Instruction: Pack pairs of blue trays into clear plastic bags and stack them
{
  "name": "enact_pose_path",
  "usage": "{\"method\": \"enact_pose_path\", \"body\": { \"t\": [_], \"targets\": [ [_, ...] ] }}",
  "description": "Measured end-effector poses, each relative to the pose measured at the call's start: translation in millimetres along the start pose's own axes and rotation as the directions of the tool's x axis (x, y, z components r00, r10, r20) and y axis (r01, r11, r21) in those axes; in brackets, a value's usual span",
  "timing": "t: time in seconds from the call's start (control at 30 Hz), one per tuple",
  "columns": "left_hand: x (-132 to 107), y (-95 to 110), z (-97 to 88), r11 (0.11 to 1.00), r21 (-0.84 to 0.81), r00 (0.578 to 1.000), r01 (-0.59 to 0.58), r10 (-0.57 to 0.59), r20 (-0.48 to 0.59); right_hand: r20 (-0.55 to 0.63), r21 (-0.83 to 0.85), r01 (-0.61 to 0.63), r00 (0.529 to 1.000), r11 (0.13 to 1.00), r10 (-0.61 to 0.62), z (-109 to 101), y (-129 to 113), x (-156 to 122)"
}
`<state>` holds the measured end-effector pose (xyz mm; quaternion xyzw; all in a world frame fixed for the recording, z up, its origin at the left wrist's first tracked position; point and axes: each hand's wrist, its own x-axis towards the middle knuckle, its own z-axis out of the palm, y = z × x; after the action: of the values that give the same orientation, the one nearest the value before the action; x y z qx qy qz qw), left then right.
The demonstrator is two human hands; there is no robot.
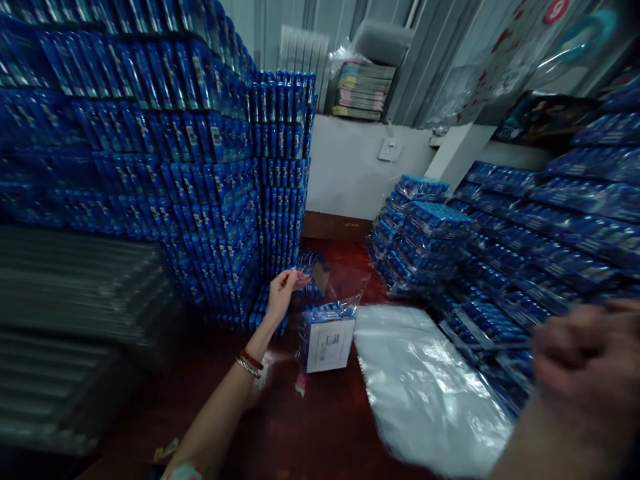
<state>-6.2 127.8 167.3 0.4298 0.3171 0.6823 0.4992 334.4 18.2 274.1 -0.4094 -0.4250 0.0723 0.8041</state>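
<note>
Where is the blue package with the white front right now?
In the head view, the package stands on the dark red surface near the middle, below and right of the left hand, just left of the shiny plastic sheeting.

Glossy blue plastic-wrapped packs (200,180) at upper left carry white, black-striped barcodes (217,136). At centre, a boxy blue pack with a white front (330,340) bears dark print. The smooth floor (290,433) is deep red, the flat plastic sheeting (430,380) at lower right silvery white, the stacked paper pile (364,90) at top centre banded yellow, pink and grey
</note>
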Motion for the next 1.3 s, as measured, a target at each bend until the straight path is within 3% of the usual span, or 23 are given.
{"method": "enact_pose_path", "body": {
  "t": [0.03,0.07,0.1,0.17,0.23,0.3,0.37,0.5,0.6,0.7,0.77,0.83,0.93,1.0,1.07,1.13,1.2,1.27,1.3],
  "targets": [
    [0,0,0.1,1.0,0.0,1.0,0.003,-0.003,0.004,0.18,-0.111,0.021,0.984,0.994,-0.001,4,2,-34],
    [1,0,0.0,1.0,0.003,1.0,0.007,-0.007,0.008,0.389,-0.238,0.087,0.921,0.967,0.013,12,8,-68],
    [2,0,-0.3,1.0,0.008,1.0,0.012,-0.012,0.013,0.569,-0.312,0.195,0.822,0.93,0.019,23,17,-102],
    [3,-1,-1.6,1.0,0.014,1.0,0.02,-0.02,0.015,0.862,-0.342,0.468,0.502,0.815,0.074,49,38,-156],
    [5,-1,-3.4,1.0,0.014,0.999,0.025,-0.026,0.02,0.935,-0.349,0.666,0.295,0.659,0.196,74,56,-186],
    [5,0,-5.2,0.999,0.018,0.999,0.026,-0.027,0.034,0.92,-0.363,0.763,0.203,0.535,0.335,97,65,-191],
    [2,3,-6.4,0.999,0.043,0.998,0.022,-0.025,0.066,0.872,-0.408,0.791,0.188,0.457,0.453,116,67,-184],
    [-19,9,-5.0,0.98,0.19,0.982,-0.055,0.019,0.186,0.806,-0.505,0.757,0.242,0.414,0.54,137,66,-168],
    [-49,1,-2.4,0.922,0.359,0.97,-0.147,0.062,0.237,0.817,-0.547,0.646,0.276,0.532,0.506,137,77,-164],
    [-80,-20,-1.9,0.898,0.41,0.979,-0.157,0.087,0.185,0.861,-0.496,0.386,0.339,0.778,0.38,128,97,-161],
    [-93,-35,-3.4,0.905,0.389,0.979,-0.172,0.113,0.171,0.872,-0.359,0.15,0.405,0.921,0.274,118,107,-162],
    [-100,-44,-6.0,0.899,0.384,0.969,-0.21,0.141,0.201,0.828,-0.225,-0.077,0.509,0.971,0.233,107,110,-165],
    [-100,-46,-10.5,0.887,0.396,0.957,-0.238,0.144,0.252,0.588,-0.073,-0.394,0.725,0.916,0.358,94,102,-169],
    [-99,-42,-12.9,0.886,0.404,0.954,-0.229,0.122,0.274,0.385,0.08,-0.553,0.784,0.829,0.486,90,94,-161],
    [-98,-36,-14.5,0.89,0.41,0.956,-0.202,0.088,0.28,0.278,0.21,-0.632,0.77,0.746,0.574,91,89,-144],
    [-97,-32,-15.3,0.896,0.408,0.957,-0.173,0.055,0.285,0.274,0.197,-0.703,0.709,0.684,0.649,96,91,-121],
    [-97,-29,-15.6,0.9,0.403,0.953,-0.164,0.039,0.301,0.345,0.005,-0.783,0.585,0.621,0.734,103,97,-99],
    [-96,-29,-16.0,0.898,0.402,0.945,-0.178,0.042,0.324,0.405,-0.253,-0.78,0.452,0.572,0.795,107,103,-86],
    [-96,-29,-16.5,0.894,0.406,0.942,-0.189,0.048,0.333,0.427,-0.336,-0.75,0.418,0.57,0.802,107,105,-83]
  ]
}}
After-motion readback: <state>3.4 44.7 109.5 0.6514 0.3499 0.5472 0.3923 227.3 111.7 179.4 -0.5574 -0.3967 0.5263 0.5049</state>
